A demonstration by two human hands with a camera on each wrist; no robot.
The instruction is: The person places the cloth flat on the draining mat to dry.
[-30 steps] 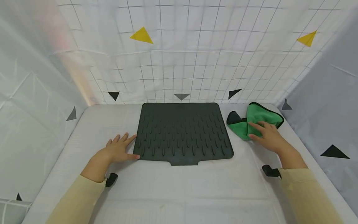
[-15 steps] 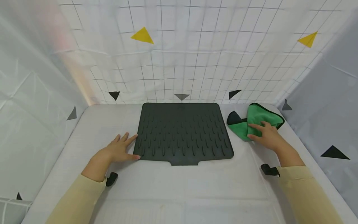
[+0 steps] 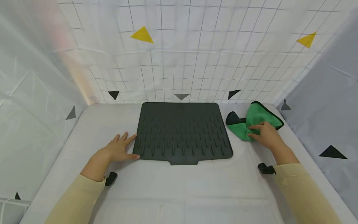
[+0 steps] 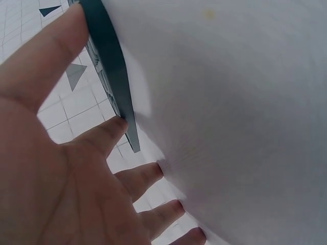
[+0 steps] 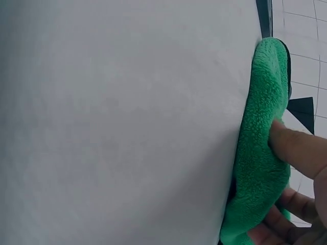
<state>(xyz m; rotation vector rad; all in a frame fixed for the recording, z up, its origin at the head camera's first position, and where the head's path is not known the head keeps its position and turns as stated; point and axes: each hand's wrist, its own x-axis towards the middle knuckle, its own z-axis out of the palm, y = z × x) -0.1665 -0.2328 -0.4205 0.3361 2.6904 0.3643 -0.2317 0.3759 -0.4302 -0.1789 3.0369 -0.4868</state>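
Note:
A dark ribbed rubber mat (image 3: 183, 130) with a short tab at its near edge lies flat on the white-covered table. My left hand (image 3: 115, 151) is spread at its left side, with the thumb at the near corner and the index fingertip on the edge. In the left wrist view the other fingertips rest on the table beside the mat's rim (image 4: 115, 66). To the right of the mat lies a crumpled green cloth (image 3: 256, 112) with black edging. My right hand (image 3: 269, 136) pinches it between thumb and fingers; the right wrist view shows the fluffy cloth (image 5: 258, 153) bunched there.
A white gridded sheet (image 3: 173, 71) with yellow and black triangle markers stands behind the table. Plain sheets (image 3: 321, 118) rise along both sides. A dark flap (image 3: 233, 118) of the cloth sits close to the mat's right edge.
My right hand's fingers have drawn together on the green cloth, which bunches up slightly under them, and the right forearm has shifted a little left. The left hand and mat stay put.

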